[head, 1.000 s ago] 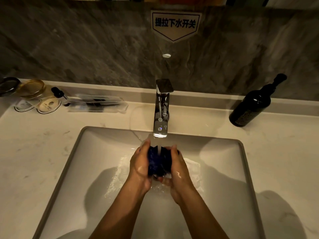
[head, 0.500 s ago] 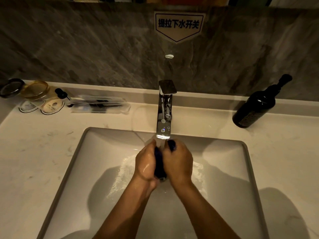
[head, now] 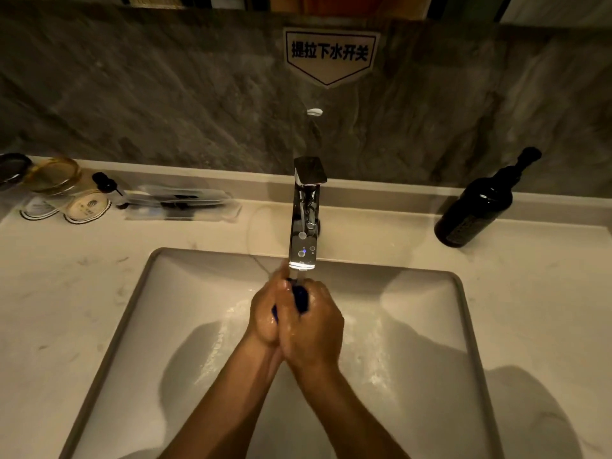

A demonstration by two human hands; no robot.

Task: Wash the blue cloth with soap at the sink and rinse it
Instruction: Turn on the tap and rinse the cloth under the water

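Observation:
The blue cloth (head: 299, 297) is bunched small and pressed between both palms over the white sink (head: 139, 299), right below the chrome tap (head: 305, 223). Only a dark blue strip of it shows between the fingers. My left hand (head: 265, 313) and my right hand (head: 314, 326) are clasped together around it, both wet. Water runs from the spout onto the cloth and splashes over the basin floor. A dark pump bottle of soap (head: 477, 207) stands on the counter at the right.
A clear tray with packaged toiletries (head: 178, 202), a small black-capped bottle (head: 106, 183) and glasses on paper coasters (head: 53, 177) line the back left of the pale stone counter. A grey marble wall with a sign (head: 331, 54) rises behind the tap.
My hands were apart with the cloth spread between them; they have closed together and squeezed the cloth into a tight wad under the running water.

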